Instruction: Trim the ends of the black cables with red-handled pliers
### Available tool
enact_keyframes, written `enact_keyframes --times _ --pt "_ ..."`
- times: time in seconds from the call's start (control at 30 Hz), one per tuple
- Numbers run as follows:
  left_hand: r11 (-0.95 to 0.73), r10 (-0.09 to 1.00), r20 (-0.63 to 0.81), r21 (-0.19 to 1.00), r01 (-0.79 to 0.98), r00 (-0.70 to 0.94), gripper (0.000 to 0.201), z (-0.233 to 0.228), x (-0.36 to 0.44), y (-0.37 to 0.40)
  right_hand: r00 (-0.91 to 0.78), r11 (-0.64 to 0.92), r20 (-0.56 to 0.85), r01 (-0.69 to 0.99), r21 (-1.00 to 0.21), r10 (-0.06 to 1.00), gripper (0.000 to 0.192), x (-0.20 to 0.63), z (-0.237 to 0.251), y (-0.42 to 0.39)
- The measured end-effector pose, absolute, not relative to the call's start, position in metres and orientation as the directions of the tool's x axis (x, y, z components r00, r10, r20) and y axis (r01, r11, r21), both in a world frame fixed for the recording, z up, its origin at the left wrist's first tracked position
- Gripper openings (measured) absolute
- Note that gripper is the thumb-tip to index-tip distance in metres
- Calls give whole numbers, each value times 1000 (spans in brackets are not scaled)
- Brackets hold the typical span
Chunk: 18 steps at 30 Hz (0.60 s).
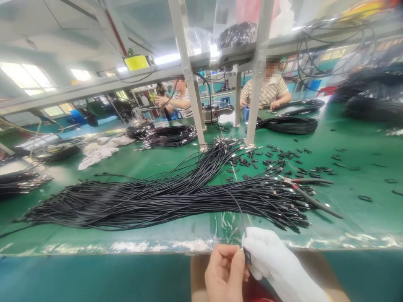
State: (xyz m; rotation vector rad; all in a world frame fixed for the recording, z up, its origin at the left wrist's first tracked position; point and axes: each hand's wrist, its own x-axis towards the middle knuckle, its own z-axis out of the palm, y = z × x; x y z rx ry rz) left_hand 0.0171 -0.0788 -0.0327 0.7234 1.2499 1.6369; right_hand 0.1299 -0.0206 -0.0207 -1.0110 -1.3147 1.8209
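My bare left hand and my white-gloved right hand meet just below the front edge of the green table. Between their fingertips they pinch the end of one thin black cable and a small dark piece on it. The cable arcs up from my fingers into a big flat bundle of black cables lying across the table. Metal-tipped cable ends fan out at the bundle's right side.
Small black plastic parts lie scattered right of the bundle, beside long tweezers. Coiled cables and white cloth lie farther back. White frame posts stand mid-table. Two people work at the far side.
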Motion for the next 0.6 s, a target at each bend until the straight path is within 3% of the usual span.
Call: enact_keyframes --times 0.1,0.2,0.27,0.37,0.5,0.6 --pt "123 937 -311 721 -682 -160 47 -15 16 -72 -494 -287 -200 -106 -952 846 52 132 -24 -20" --pt "278 904 -427 559 -781 16 46 1 11 -69 -498 -265 -176 -114 -957 849 52 135 -27 -20" --pt "338 890 -446 516 -787 90 45 6 6 -69 -499 -239 -149 -121 -963 854 50 137 -27 -20" --pt "348 923 -365 648 -677 125 43 3 -2 -69 -522 -222 -122 -134 -966 844 49 140 -24 -18" --pt "121 993 -111 938 -325 48 41 -8 -13 -67 -523 -210 -143 -72 -975 840 42 147 -23 -17" --pt "34 996 -14 974 -224 90 49 -8 -18 -60 -511 -206 -170 -14 -978 843 42 150 -30 -17"
